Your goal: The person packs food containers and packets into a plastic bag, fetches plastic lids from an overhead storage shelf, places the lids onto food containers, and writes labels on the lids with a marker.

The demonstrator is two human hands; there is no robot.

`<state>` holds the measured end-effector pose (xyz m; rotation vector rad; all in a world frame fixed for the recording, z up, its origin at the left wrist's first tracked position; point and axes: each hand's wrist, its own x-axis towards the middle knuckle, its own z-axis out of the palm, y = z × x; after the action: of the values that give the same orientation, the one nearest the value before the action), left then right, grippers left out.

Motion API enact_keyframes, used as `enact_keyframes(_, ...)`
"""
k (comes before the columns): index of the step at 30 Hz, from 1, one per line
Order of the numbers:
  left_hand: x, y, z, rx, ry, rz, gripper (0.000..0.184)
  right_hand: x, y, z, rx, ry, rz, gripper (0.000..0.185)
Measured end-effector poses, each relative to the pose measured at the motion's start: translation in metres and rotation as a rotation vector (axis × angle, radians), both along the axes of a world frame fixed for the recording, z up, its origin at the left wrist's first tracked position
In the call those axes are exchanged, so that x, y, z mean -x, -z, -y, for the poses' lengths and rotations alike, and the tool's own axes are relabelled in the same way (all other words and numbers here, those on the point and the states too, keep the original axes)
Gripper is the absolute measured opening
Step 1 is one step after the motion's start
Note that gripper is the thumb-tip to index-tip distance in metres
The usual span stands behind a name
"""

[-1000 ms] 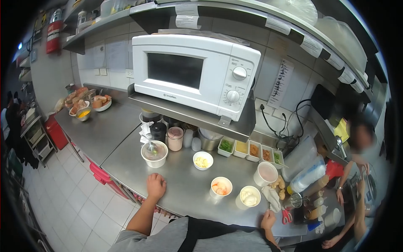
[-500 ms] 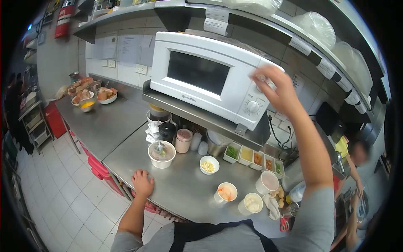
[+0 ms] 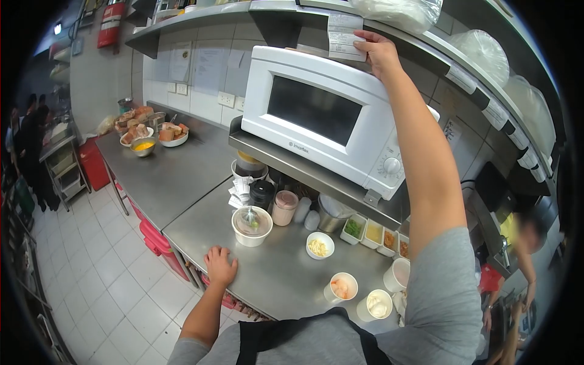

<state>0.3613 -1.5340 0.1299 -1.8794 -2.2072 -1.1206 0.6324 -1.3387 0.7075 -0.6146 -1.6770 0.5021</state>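
My right hand (image 3: 380, 53) is raised above the microwave (image 3: 313, 109), its thumb and fingers closed at the right edge of a printed paper slip (image 3: 345, 38) hanging from the shelf. Flat on the steel counter (image 3: 274, 267), near its front edge, rests my left hand (image 3: 220, 265), fingers spread and holding nothing. Closest to it stands a white tub (image 3: 251, 237) with a clear plastic cover. A small white bowl (image 3: 320, 246) of pale yellow pieces sits farther right. Two white cups, one with orange-pink pieces (image 3: 340, 288) and one with a creamy white filling (image 3: 375, 305), stand near my body.
Under the microwave's shelf are jars (image 3: 284, 207) and several small containers of toppings (image 3: 372, 233). More slips (image 3: 467, 80) hang along the overhead shelf (image 3: 420, 48). Bread pieces (image 3: 173, 131) and a bowl of yellow liquid (image 3: 143, 146) stand at left. A co-worker (image 3: 529, 243) is at right.
My right hand has left the microwave's upper knob and moved up and left to the hanging slip. My left hand stays on the counter. The view has shifted slightly.
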Motion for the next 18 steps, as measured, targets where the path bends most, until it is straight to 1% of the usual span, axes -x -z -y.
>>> enact_keyframes(6, -0.0011, 0.0, 0.0007, 0.001, -0.001, 0.002, 0.035, 0.0028, 0.0016, 0.0052, -0.004, 0.005, 0.01, 0.032)
enact_keyframes(9, -0.0006, -0.0004, 0.0003, 0.012, -0.003, 0.005, 0.035, 0.0038, 0.0032, 0.0043, -0.019, -0.048, -0.045, 0.036)
enact_keyframes(12, -0.0008, -0.0001, 0.0005, 0.014, 0.0, 0.005, 0.035, 0.0044, 0.0018, 0.0053, -0.026, 0.0, 0.016, 0.033)
enact_keyframes(18, -0.0013, -0.0014, 0.001, 0.006, 0.001, 0.011, 0.035, 0.004, 0.0025, 0.0069, -0.02, 0.01, 0.021, 0.033)
